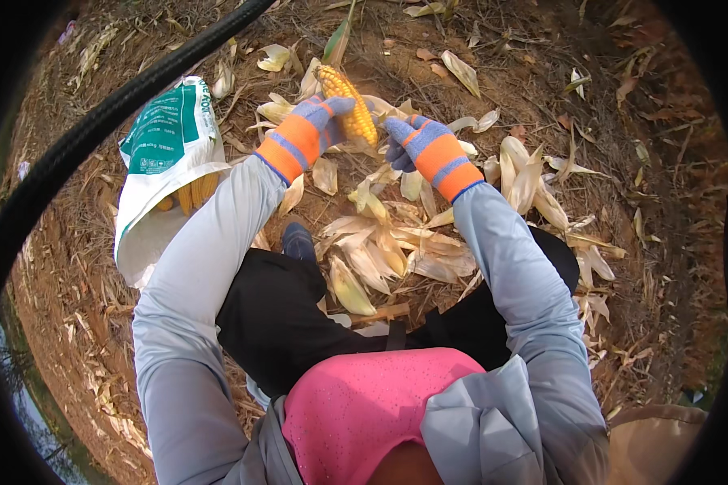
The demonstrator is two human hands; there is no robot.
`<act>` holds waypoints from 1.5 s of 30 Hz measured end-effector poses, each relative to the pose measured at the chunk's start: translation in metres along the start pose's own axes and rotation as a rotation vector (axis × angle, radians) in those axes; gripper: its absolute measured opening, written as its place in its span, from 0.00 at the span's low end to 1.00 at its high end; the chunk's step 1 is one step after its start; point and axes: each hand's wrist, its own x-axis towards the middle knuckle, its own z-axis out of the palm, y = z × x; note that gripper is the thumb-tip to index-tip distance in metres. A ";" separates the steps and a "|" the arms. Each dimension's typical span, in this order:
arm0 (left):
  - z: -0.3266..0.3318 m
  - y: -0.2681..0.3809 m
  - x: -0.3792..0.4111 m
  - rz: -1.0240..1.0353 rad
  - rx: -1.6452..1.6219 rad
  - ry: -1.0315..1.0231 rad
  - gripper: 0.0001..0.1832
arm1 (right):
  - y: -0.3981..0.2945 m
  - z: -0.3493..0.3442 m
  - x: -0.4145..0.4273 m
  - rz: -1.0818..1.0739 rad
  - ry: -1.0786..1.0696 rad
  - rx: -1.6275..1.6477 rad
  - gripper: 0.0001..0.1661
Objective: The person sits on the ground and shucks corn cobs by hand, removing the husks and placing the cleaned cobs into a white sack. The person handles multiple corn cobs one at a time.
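My left hand (308,127), in a grey and orange knit glove, grips a husked ear of yellow corn (350,106), tilted with its narrower tip away from me. Close to the ear's lower end is my right hand (423,145), in a matching glove, with its fingers curled. Pale husk (385,108) shows behind the ear between both hands; whether the right fingers pinch any of it is hidden. A white and green woven sack (161,133) lies on its side at the left, its mouth towards me. Several yellow ears (197,191) show inside.
Dry corn husks (394,242) are heaped on the soil between my legs, and more husks (525,179) lie to the right. My shoe (299,242) stands beside the heap. A dark braided cable or strap (115,103) crosses the upper left of the view.
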 end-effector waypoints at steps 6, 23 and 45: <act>0.011 -0.011 0.004 0.043 -0.033 -0.042 0.22 | 0.009 0.008 0.000 -0.012 -0.184 0.314 0.26; 0.040 0.012 -0.028 0.187 1.312 0.248 0.14 | -0.001 -0.024 -0.005 -0.634 0.490 -0.726 0.27; 0.050 -0.009 -0.031 0.419 1.716 0.141 0.30 | -0.016 -0.030 -0.012 -0.273 0.198 -0.182 0.22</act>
